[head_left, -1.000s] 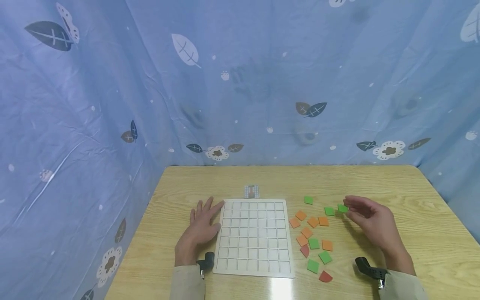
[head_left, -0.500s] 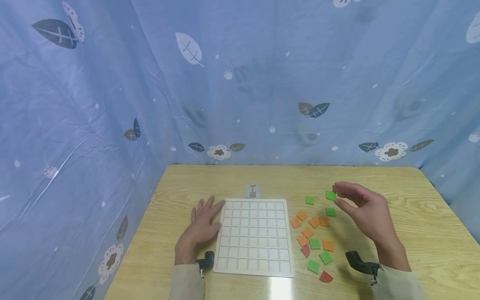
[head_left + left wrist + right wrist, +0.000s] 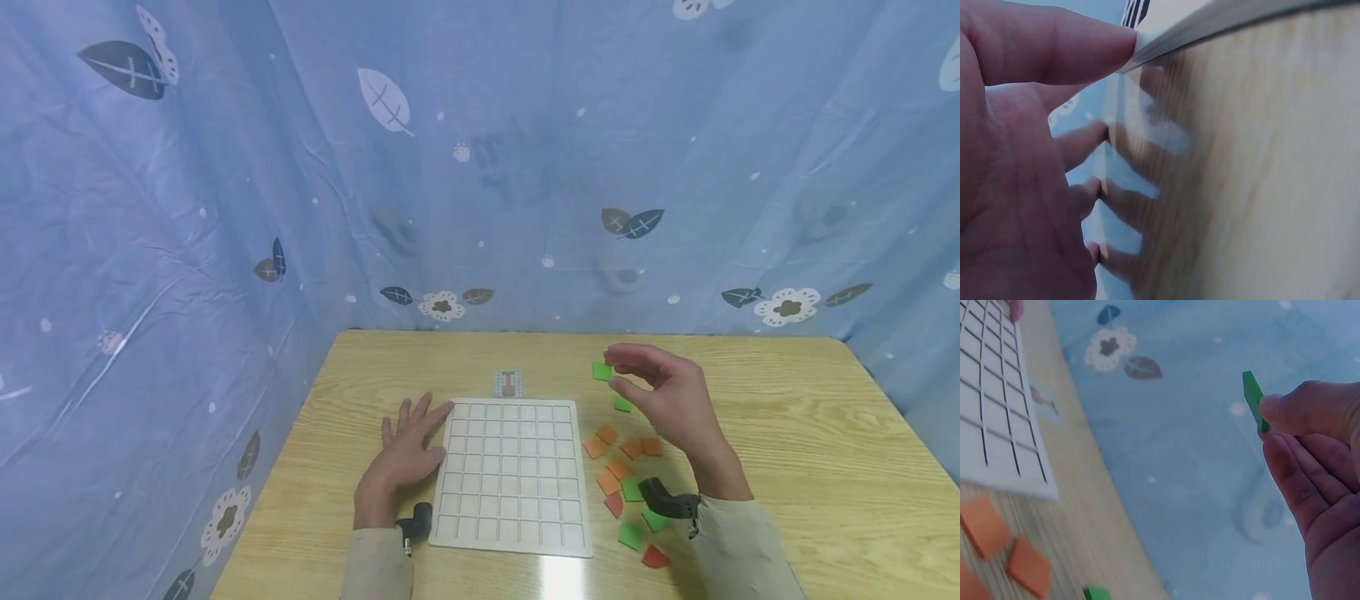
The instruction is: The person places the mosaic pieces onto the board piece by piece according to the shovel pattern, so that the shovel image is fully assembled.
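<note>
In the head view a white grid board [image 3: 512, 475] with square cells lies on the table. My left hand [image 3: 405, 458] rests spread on the tabletop at its left side, fingers straight. In the left wrist view the thumb [image 3: 1085, 47] touches the board's edge [image 3: 1210, 31]. My right hand [image 3: 663, 392] is raised beyond the board's far right corner. Between thumb and fingers it pinches a green square tile [image 3: 602, 371], seen edge-on in the right wrist view as a thin green tile [image 3: 1253, 403]. Below that hand another green tile [image 3: 622, 404] lies on the table.
Right of the board lie several orange tiles [image 3: 608, 482], more green tiles [image 3: 631, 535] and two red quarter-round tiles [image 3: 655, 557]. A small card with a grid pattern [image 3: 508, 383] lies behind the board. A blue patterned curtain [image 3: 480, 208] hangs beyond the table.
My right hand, pinching the green tile, has lifted from the right side and moved left toward the board's far right corner. The left hand has stayed in place.
</note>
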Tool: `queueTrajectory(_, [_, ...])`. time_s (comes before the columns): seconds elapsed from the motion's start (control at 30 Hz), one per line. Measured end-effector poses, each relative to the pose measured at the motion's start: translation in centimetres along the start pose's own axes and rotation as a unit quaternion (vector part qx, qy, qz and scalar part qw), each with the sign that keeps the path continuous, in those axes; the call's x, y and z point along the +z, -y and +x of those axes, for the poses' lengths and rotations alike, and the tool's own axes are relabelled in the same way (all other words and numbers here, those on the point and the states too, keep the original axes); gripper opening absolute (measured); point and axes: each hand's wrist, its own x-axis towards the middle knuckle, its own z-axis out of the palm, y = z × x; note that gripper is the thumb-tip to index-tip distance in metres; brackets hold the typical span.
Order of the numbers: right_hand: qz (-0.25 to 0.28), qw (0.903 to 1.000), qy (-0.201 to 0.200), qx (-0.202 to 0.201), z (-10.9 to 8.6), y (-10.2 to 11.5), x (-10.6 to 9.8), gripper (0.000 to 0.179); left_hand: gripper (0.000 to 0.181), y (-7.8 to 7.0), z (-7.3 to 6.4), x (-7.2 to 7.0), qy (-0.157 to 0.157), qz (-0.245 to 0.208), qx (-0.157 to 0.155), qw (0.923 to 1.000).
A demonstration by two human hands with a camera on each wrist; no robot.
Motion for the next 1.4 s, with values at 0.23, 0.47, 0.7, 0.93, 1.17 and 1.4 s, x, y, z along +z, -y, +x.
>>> queueTrajectory(0.23, [0.026, 0.9991, 0.031, 0.014, 1.8, 0.5, 2.9, 0.040, 0.082, 0.0, 0.0, 0.0, 0.006, -0.006, 0.002, 1.0000])
queueTrajectory(0.47, [0.044, 0.9975, 0.053, 0.018, 3.5, 1.2, 6.0, 0.038, 0.081, 0.1, -0.1, -0.1, 0.006, -0.010, -0.001, 0.9999])
queueTrajectory(0.7, [0.059, 0.9941, 0.086, 0.032, 4.0, 1.0, 9.0, 0.037, 0.079, 0.4, 0.0, 0.0, 0.008, -0.006, -0.001, 1.0000])
queueTrajectory(0.93, [0.049, 0.9908, 0.114, 0.054, 4.1, 0.6, 11.9, 0.039, 0.080, 0.7, 0.2, 0.0, 0.009, -0.005, 0.007, 0.9999])
queueTrajectory(1.17, [0.030, 0.9883, 0.135, 0.065, 3.7, -0.2, 14.0, 0.037, 0.080, 1.1, 0.3, 0.1, 0.012, -0.017, 0.012, 0.9997])
queueTrajectory(1.4, [0.019, 0.9827, 0.156, 0.098, 2.4, -1.7, 15.3, 0.037, 0.080, 1.2, 0.3, 0.1, 0.010, -0.022, 0.014, 0.9996])
